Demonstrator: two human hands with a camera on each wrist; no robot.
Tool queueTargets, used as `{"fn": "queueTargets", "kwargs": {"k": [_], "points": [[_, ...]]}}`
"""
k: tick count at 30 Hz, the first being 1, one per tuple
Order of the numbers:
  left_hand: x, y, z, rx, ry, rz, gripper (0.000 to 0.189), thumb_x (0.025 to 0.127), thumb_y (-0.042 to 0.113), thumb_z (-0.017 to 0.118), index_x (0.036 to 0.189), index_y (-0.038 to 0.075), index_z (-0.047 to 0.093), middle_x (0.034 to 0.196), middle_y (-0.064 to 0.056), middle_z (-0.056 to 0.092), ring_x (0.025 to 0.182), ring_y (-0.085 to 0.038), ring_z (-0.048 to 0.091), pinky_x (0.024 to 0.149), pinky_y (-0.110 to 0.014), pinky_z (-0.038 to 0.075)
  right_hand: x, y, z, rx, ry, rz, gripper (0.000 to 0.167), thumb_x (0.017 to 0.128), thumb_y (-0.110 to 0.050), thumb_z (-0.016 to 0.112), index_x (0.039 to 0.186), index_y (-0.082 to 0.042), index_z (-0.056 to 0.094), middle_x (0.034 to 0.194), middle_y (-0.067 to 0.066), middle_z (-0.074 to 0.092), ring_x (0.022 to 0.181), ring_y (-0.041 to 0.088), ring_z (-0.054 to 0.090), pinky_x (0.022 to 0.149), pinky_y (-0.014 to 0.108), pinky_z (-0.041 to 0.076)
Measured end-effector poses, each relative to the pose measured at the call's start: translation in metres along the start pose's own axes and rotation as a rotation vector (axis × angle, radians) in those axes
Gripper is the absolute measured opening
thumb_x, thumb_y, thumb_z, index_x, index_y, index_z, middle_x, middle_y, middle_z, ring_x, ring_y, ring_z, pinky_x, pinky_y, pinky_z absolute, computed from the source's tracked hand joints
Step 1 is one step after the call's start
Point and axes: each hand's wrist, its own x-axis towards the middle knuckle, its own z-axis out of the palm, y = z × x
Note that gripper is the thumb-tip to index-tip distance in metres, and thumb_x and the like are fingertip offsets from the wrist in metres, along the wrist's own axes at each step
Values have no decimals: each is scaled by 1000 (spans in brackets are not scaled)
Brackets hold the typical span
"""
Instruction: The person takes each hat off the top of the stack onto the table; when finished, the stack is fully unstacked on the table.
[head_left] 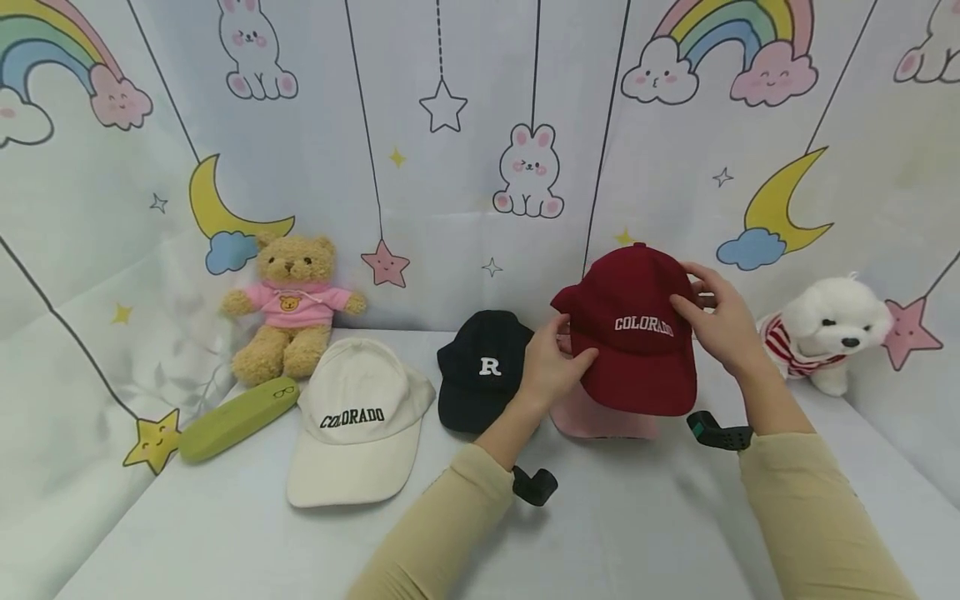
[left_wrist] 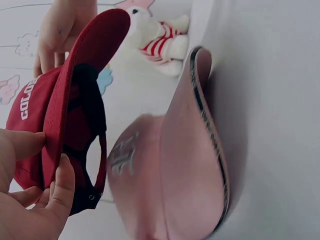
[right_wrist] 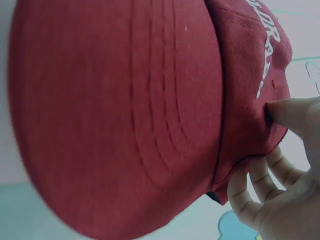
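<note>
Both hands hold a dark red baseball cap (head_left: 633,292) with white COLORADO lettering, raised above the table. My left hand (head_left: 551,362) pinches its left side by the brim, thumb in front; the left wrist view shows that thumb on the brim's top and fingers beneath. On the other side my right hand (head_left: 716,317) pinches the crown, its thumb beside the lettering and fingers behind the edge. Below and behind the red cap is a pink cap (left_wrist: 190,165), mostly hidden in the head view. A black cap (head_left: 480,392) marked R sits just left of the left hand.
A cream COLORADO cap (head_left: 360,425) lies left of the black one on the white table (head_left: 622,517). Farther left are a green elongated plush (head_left: 238,421) and a teddy bear (head_left: 292,292) in pink. A white plush dog (head_left: 825,333) sits at right, before a printed curtain (head_left: 465,192).
</note>
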Motion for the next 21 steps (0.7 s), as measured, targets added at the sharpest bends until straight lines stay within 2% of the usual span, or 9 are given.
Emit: {"fn": "queueTargets", "kwargs": {"k": [4, 7, 14, 21], "points": [[1, 0, 15, -24, -4, 27, 57, 88, 5, 77, 137, -6, 51, 112, -14, 63, 86, -15, 66, 74, -18, 54, -4, 9, -9, -1, 8, 30, 57, 105, -29, 54, 156, -11, 36, 132, 26, 46, 112, 31, 47, 65, 13, 47], [0, 3, 25, -47, -11, 21, 59, 88, 5, 77, 139, -5, 50, 112, -12, 62, 85, -12, 63, 73, -17, 52, -7, 15, -16, -10, 23, 56, 58, 105, -31, 53, 157, -12, 35, 134, 26, 44, 113, 33, 46, 65, 13, 46], [1, 10, 46, -50, 2, 3, 59, 87, 5, 78, 140, -2, 51, 118, -10, 60, 85, -9, 59, 71, -14, 50, -8, 31, -29, -35, 67, 88, 59, 104, -32, 54, 157, -14, 35, 132, 21, 45, 105, 14, 45, 64, 12, 45], [5, 12, 66, -29, 10, -18, 59, 87, 6, 78, 140, 0, 53, 118, -7, 61, 85, -5, 57, 72, -13, 48, -10, 42, -40, -47, 91, 127, 59, 105, -33, 53, 158, -16, 34, 131, 19, 44, 101, 7, 44, 63, 11, 44]]}}
